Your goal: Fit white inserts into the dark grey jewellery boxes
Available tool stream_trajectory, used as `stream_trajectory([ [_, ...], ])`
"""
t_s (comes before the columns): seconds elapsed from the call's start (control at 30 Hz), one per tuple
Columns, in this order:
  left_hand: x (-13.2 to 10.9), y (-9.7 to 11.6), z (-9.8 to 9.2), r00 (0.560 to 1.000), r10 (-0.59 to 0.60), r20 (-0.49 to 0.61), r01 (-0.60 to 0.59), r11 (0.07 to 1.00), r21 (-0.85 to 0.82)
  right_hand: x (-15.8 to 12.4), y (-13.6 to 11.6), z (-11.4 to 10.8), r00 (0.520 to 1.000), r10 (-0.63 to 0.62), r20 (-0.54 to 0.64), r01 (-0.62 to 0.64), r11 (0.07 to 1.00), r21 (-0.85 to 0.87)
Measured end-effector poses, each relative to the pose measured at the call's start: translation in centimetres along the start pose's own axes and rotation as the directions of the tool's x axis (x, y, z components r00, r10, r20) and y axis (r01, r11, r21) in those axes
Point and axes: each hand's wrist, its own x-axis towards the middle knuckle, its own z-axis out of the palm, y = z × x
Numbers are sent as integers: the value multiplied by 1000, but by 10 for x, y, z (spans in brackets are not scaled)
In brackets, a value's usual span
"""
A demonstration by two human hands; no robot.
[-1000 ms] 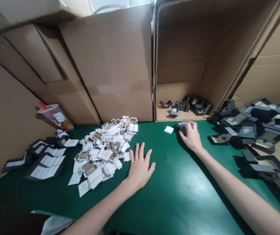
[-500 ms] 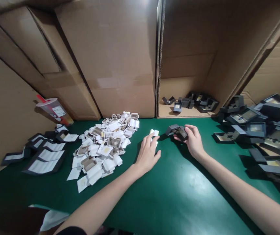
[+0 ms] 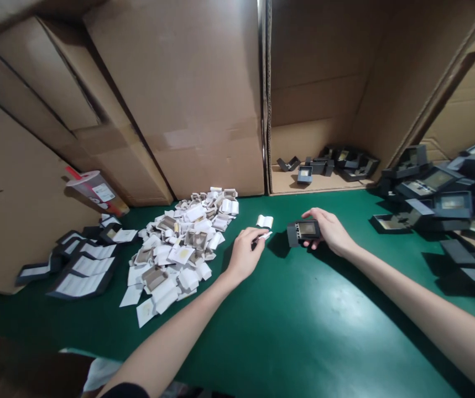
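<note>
My right hand (image 3: pixel 329 230) is closed on a small dark open box (image 3: pixel 302 232), lifted a little above the green table (image 3: pixel 287 320). My left hand (image 3: pixel 243 254) pinches a small white card (image 3: pixel 265 236) just left of that box. Another white folded card (image 3: pixel 264 221) lies on the table beyond my left fingers. A heap of white and tan card inserts (image 3: pixel 179 251) spreads out left of my left hand.
Tall cardboard boxes (image 3: pixel 187 99) wall the back; an open one (image 3: pixel 324 110) holds a few dark boxes (image 3: pixel 332 163). A pile of dark boxes (image 3: pixel 444 204) sits at right. Flat dark lids (image 3: pixel 75 265) and a tilted drink cup (image 3: pixel 96 190) lie at left.
My right hand brought the dark box from the far table edge toward the middle. My left hand moved from the heap to the white card and pinched it.
</note>
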Motion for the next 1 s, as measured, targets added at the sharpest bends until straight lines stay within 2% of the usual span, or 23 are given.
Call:
stream_trajectory([
  [0.13, 2, -1, -1, 999, -6, -39, 5, 1000, -28, -9, -2, 7, 991, -92, -95, 78, 987, -143],
  [0.2, 2, -1, -2, 999, 7, -49, -8, 1000, -22, -15, -3, 10, 976, -179, -124, 145, 959, -243],
  [0.27, 2, -2, -2, 998, 12, -55, -13, 1000, -25, -18, -4, 12, 938, -323, -123, 252, 883, -397],
  [0.33, 3, -3, -2, 998, 1, -57, -3, 999, -38, -20, -3, 13, 887, -453, -92, 333, 764, -553],
  [0.43, 4, -5, -3, 994, -79, -76, 68, 989, -134, -19, 0, 12, 854, -516, -58, 348, 651, -675],
  [0.63, 8, -11, -1, 947, -252, -197, 179, 928, -328, -20, 2, 11, 829, -558, 45, 414, 557, -720],
  [0.73, 7, -7, 2, 922, -318, -220, 208, 887, -412, -21, 2, 12, 762, -640, 102, 514, 502, -695],
  [0.83, 6, -1, 2, 889, -399, -222, 213, 792, -572, -20, 4, 13, 680, -696, 231, 638, 406, -655],
  [0.9, 5, 1, 2, 877, -428, -220, 181, 716, -674, -18, 6, 12, 641, -693, 329, 693, 340, -636],
  [1.0, 6, 0, 2, 870, -433, -235, 136, 669, -730, -17, 8, 12, 613, -652, 447, 744, 285, -605],
])
